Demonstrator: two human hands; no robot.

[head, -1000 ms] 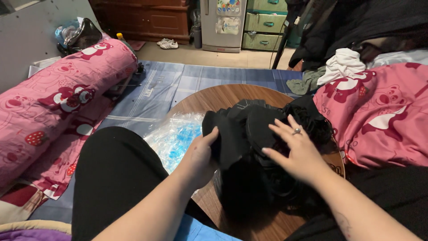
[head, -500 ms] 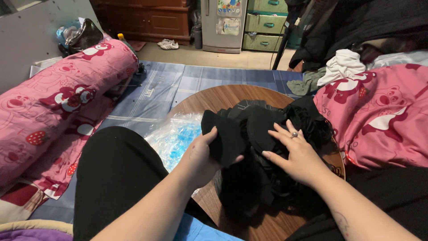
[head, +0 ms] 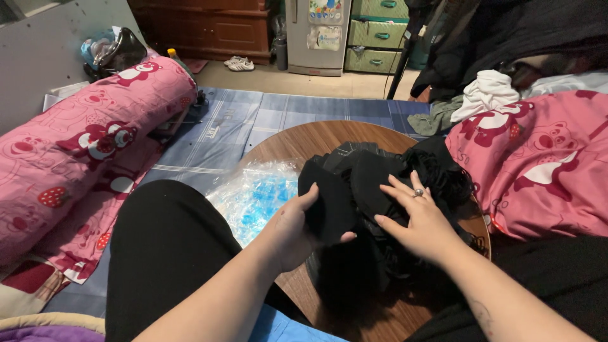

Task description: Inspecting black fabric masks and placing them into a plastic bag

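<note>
My left hand (head: pixel 297 228) is clamped on the near edge of a black garment (head: pixel 354 190), thumb on top and fingers underneath. My right hand (head: pixel 418 218) lies flat and spread on the same garment, a ring on one finger. The garment sits heaped on a round wooden table (head: pixel 304 142), beside a clear plastic bag (head: pixel 256 193) with blue inside.

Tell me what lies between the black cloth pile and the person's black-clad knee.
In the head view, a clear plastic bag with blue contents lies between the black cloth pile and the knee.
</note>
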